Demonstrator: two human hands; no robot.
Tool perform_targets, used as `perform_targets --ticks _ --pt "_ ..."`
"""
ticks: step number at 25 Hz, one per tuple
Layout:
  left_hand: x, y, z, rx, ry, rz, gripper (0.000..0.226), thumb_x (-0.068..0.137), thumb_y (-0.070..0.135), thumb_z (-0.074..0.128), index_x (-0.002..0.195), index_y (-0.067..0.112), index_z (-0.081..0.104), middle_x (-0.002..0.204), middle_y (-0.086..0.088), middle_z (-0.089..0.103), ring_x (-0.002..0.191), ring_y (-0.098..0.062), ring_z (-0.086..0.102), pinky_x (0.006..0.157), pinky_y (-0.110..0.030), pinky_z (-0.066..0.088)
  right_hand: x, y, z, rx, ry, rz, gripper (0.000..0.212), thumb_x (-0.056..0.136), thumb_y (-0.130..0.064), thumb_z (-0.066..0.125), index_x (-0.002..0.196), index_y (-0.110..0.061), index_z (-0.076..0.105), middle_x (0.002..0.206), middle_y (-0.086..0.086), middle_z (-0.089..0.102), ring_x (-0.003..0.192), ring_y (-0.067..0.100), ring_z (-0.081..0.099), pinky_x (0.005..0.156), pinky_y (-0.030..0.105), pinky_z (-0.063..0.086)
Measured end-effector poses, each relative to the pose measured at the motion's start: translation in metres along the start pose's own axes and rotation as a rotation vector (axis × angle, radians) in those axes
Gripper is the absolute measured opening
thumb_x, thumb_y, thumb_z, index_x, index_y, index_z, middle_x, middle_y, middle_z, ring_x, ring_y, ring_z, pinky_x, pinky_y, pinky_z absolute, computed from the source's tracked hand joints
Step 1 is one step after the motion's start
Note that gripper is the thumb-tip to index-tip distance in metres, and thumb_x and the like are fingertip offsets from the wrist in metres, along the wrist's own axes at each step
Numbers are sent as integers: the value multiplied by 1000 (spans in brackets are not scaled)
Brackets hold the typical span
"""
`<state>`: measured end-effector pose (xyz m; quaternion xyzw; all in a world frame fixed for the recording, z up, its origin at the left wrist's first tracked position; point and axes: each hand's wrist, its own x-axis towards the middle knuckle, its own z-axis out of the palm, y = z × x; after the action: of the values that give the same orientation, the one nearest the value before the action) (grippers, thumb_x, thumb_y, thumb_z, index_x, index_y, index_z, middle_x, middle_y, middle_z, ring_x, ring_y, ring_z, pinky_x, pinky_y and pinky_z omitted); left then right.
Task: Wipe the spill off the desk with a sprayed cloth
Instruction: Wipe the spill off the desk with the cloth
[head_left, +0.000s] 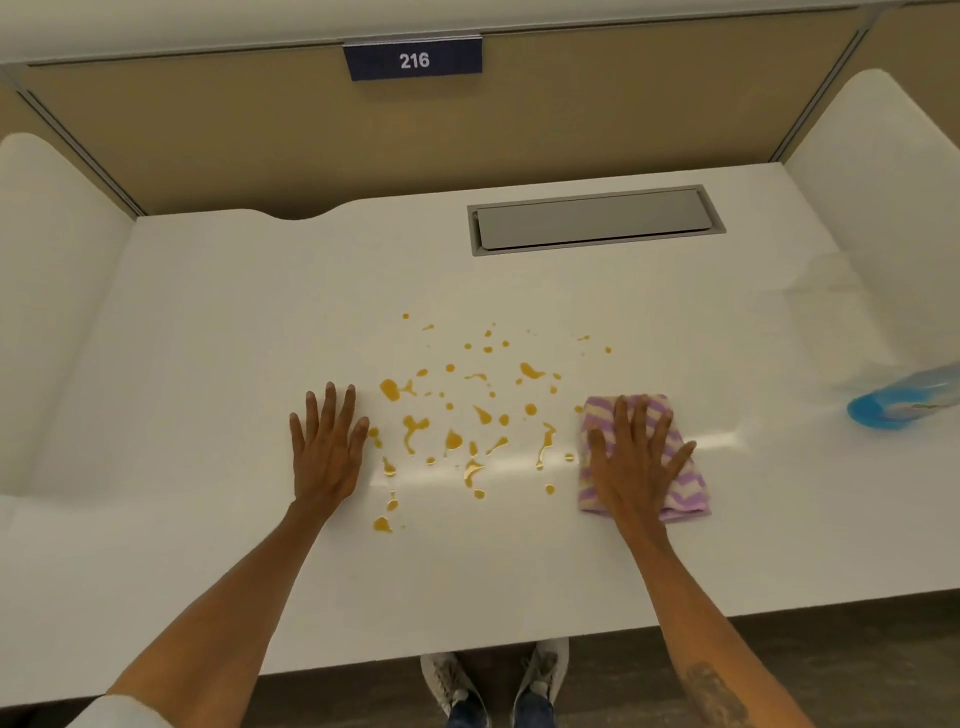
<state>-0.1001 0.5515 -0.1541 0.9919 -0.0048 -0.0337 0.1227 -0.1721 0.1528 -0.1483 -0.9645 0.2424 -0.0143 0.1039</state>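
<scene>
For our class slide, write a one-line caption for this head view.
Right hand flat on striped cloth, left hand on white desk, orange spill between them.

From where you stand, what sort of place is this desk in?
Likely a shared study carrel or office cubicle: a numbered plate "216" on the tan partition, white side dividers, and a cable hatch set into the desk.

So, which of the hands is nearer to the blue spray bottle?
The right. The right hand lies flat on the striped cloth, with the spray bottle further to its right. The left hand rests on the desk, beyond the spill.
</scene>
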Motion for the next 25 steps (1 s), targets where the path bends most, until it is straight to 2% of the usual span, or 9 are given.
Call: perform_targets --ticks 3,8,11,15,18,22,25 --pt "-3 -6 6 24 -9 -14 62 101 54 3 159 32 0 168 3 -4 154 -23 -9 124 -49 -5 3 -1 7 -66 50 4 73 94 -64 24 156 -26 16 165 6 12 151 38 1 112 68 -11" --pt "-1 -4 8 -1 14 -36 58 103 47 5 159 31 -1 167 7 -6 154 -17 -11 125 -46 -3 61 1 12 6 98 131 67 95 -63 27 154 -31 20 165 9 8 150 40 2 113 70 5" --pt "2 -5 9 -33 20 -62 60 103 47 5 159 27 1 167 7 -5 153 -14 -12 125 -44 -4 119 5 15 -9 109 126 64 98 -64 23 153 -32 23 163 14 16 149 43 9 113 69 12" --pt "2 -2 10 -51 33 -75 61 103 48 6 159 26 4 167 9 -4 153 -11 -12 125 -41 -5 193 -17 16 -15 48 -40 69 95 -67 20 152 -29 28 161 15 21 147 45 14 112 70 13" --pt "2 -3 11 -43 39 -76 60 103 47 7 159 28 4 167 10 -4 153 -11 -12 125 -41 -5 211 -56 20 -15 19 -202 70 92 -66 18 152 -31 27 162 12 20 148 42 13 114 69 11" --pt "0 -2 11 -4 32 -67 60 102 46 5 159 28 0 167 9 -8 153 -12 -14 125 -44 -6 153 -82 32 -68 -20 -510 66 95 -62 22 154 -33 22 163 7 19 150 36 11 117 63 8" --pt "0 -1 11 8 30 -53 61 102 47 5 159 27 -1 167 8 -8 153 -13 -15 125 -44 -6 83 -49 25 -88 -11 -687 65 96 -57 32 154 -30 24 163 1 22 151 28 12 117 62 10"
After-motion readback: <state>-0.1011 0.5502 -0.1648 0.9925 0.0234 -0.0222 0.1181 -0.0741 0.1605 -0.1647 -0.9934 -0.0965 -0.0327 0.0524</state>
